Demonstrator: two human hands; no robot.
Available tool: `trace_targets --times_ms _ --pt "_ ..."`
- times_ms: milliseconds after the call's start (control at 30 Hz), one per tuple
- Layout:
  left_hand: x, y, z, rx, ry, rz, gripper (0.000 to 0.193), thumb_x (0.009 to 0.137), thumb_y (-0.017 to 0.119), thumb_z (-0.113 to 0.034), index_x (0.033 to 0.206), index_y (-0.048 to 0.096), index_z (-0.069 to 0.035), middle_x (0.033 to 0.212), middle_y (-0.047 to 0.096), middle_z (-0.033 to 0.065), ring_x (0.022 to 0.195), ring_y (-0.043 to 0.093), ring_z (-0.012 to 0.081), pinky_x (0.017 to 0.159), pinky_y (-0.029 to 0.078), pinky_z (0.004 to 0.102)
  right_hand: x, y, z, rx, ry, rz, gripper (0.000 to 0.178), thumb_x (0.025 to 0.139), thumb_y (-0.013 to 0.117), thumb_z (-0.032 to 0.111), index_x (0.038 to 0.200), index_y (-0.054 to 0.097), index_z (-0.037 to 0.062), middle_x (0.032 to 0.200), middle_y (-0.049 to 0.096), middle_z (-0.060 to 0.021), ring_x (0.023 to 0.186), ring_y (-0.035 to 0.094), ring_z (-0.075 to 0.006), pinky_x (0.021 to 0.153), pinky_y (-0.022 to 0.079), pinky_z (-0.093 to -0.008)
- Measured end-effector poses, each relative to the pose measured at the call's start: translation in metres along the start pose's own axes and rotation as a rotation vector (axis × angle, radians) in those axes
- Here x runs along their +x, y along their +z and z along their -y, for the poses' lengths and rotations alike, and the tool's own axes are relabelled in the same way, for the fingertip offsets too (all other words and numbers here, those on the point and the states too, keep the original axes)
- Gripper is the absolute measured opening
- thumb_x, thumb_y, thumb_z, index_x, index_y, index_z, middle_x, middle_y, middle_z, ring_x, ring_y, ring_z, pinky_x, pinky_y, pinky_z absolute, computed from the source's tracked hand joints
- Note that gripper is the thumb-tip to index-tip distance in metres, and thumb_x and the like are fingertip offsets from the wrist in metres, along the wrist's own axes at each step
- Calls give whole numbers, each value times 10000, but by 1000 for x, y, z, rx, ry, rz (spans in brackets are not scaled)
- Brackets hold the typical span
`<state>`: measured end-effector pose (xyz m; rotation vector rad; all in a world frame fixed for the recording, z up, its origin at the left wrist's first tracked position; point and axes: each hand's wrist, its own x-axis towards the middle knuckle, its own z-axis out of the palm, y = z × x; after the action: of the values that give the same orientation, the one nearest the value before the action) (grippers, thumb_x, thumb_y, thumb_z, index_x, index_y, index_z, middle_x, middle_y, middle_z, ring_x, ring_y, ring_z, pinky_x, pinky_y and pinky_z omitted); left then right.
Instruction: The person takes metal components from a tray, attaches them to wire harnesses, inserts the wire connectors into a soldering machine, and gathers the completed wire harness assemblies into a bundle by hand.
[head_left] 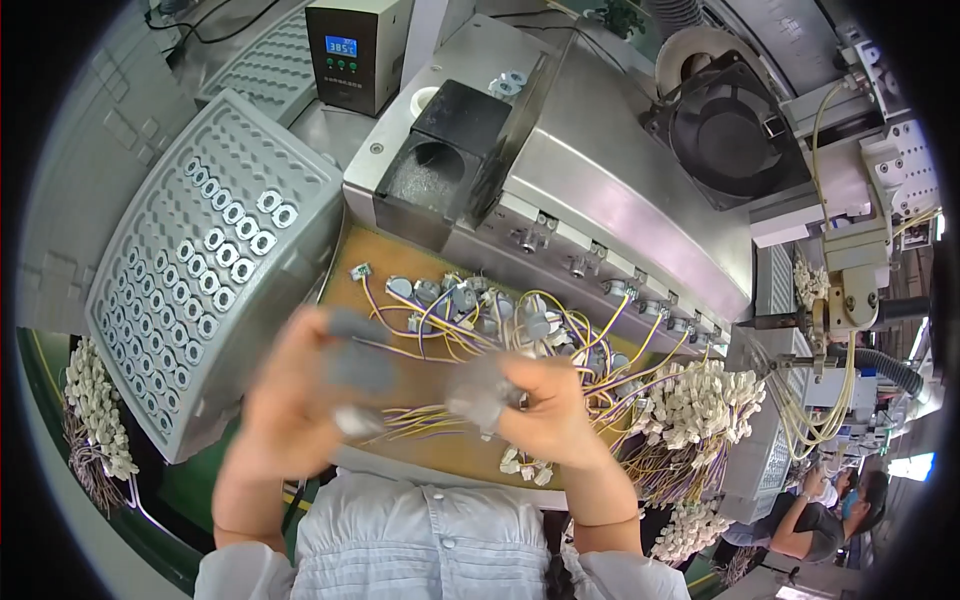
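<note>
My left hand (290,395), with grey finger covers, is smeared by motion over the left part of the tan work board (345,290). Its fingertips are too blurred to show whether they grip anything. My right hand (545,410), also in grey finger covers, is bent inward with thumb and fingers together; whatever is between them cannot be made out. Yellow and purple wires (425,420) lie on the board between and below the hands. Beyond them is a tangled pile of small round grey motors (460,297) with wire leads. A small white connector (361,271) rests at the board's far left.
A grey tray (225,140) with rows of round metal parts stands at left. Behind the board is a metal machine (620,150) with several wired motors along its front. A controller box (355,60) and a black fan (735,135) stand farther back. White connectors (700,405) are heaped at right.
</note>
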<state>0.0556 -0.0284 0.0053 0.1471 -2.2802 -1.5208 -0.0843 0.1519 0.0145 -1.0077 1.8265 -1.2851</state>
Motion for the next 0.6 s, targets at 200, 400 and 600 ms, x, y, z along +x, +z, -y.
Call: trace_targets --times_ms 200,400,600 --pt "-25 50 13 -540 -292 -77 313 690 641 38 996 582 6 992 572 120 853 591 205 711 514 303 -13 2 -6 -82 -42 2 182 763 689 200 797 619 35 540 495 -56 456 413 -130 429 344 -264" --pt "-11 39 10 -589 -264 51 279 702 667 58 969 587 42 1037 552 112 942 565 184 761 493 331 -13 1 1 -123 -76 15 169 756 688 203 788 613 55 546 501 -69 457 458 -182 439 366 -287" --pt "0 34 11 -2 115 -42 272 599 659 64 865 650 4 895 608 99 785 601 188 635 482 272 -8 1 6 -163 23 25 185 752 690 212 789 611 49 556 509 -71 459 460 -180 437 364 -283"
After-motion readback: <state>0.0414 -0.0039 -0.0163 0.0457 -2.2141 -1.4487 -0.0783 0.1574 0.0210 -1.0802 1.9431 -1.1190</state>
